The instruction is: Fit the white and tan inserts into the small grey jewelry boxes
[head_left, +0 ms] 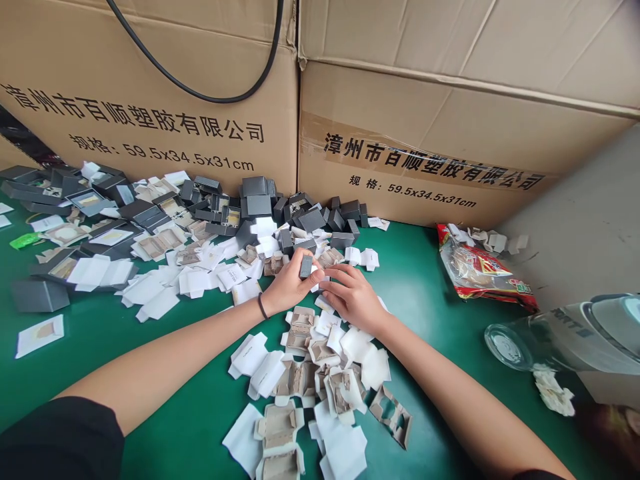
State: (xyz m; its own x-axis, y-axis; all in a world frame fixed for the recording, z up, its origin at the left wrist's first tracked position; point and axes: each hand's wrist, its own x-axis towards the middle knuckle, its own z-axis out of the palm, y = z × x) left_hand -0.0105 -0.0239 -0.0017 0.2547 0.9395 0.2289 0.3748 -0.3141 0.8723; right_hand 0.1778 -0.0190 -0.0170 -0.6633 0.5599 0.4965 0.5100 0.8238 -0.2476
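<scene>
My left hand [289,285] is closed around a small dark grey box [306,267], one end of which shows between thumb and fingers. Right beside it, my right hand [354,297] has its fingers bent, with the tips close to the left thumb and a bit of white card. Whatever those fingertips pinch is hidden. Below both hands lies a loose heap of unfolded white and grey-brown card inserts [295,379]. Beyond them are more white card pieces [200,267] and many dark grey boxes [257,197], some open.
Two big printed cartons [200,60] wall off the back of the green table [170,373]. At right are a red and clear food packet [483,267], a clear bottle [555,337] lying on its side and a crumpled tissue [554,392]. A black cable [215,100] hangs in front.
</scene>
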